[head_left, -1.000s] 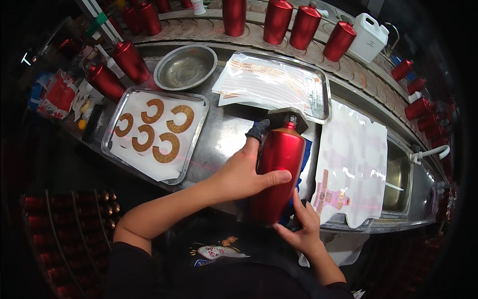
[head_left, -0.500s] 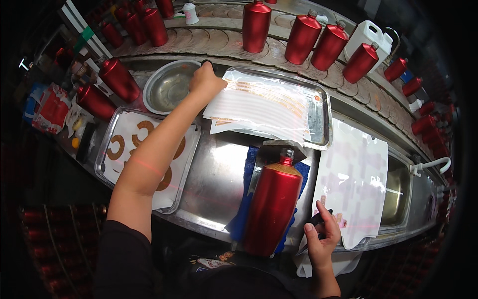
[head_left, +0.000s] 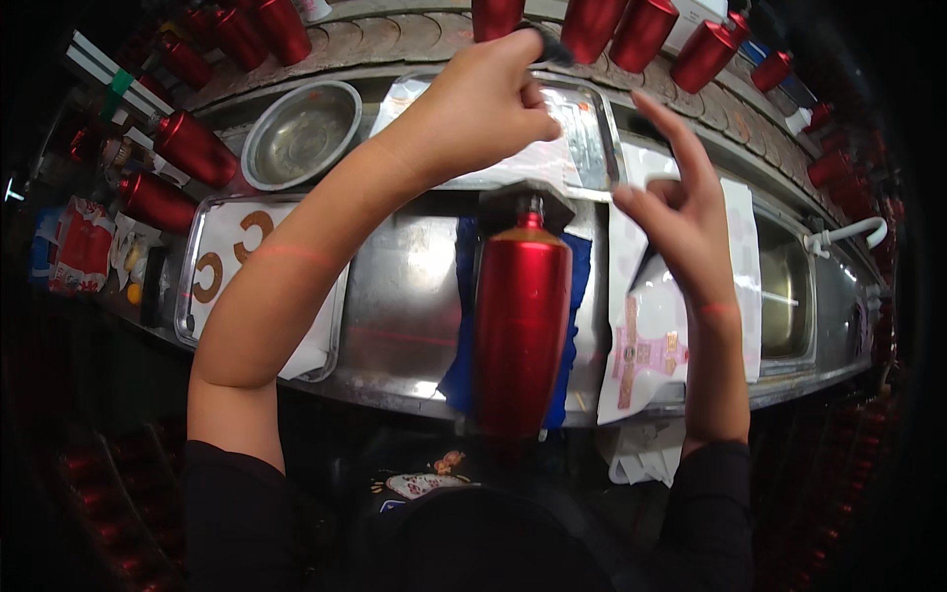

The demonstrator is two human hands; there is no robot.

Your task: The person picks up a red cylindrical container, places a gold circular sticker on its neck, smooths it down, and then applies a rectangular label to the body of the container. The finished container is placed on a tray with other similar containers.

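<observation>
My left hand (head_left: 483,109) is closed above the metal tray (head_left: 614,148) with white sheets, fingers curled. A blurred black piece (head_left: 554,49) shows at its far end; what the fingertips pinch is hidden. My right hand (head_left: 691,217) is raised over the printed sheet (head_left: 646,340), thumb and forefinger apart and the other fingers curled. A dark, thin-edged tool (head_left: 646,264) shows under its palm, mostly hidden. Between my forearms a glossy red bottle (head_left: 521,335) lies on a blue cloth (head_left: 457,380), its neck against a dark grey block (head_left: 503,202).
A tray (head_left: 187,306) of gold C-shaped decals and a metal bowl (head_left: 304,133) are at the left. Red bottles (head_left: 646,30) line the slatted conveyor (head_left: 385,39) at the back. At the right are a sink (head_left: 784,286) and a white tap (head_left: 858,235).
My left hand has moved right, from beside the bowl to over the sheets, above the bottle's neck. My right hand has risen away from the bench's near edge. The view has shifted.
</observation>
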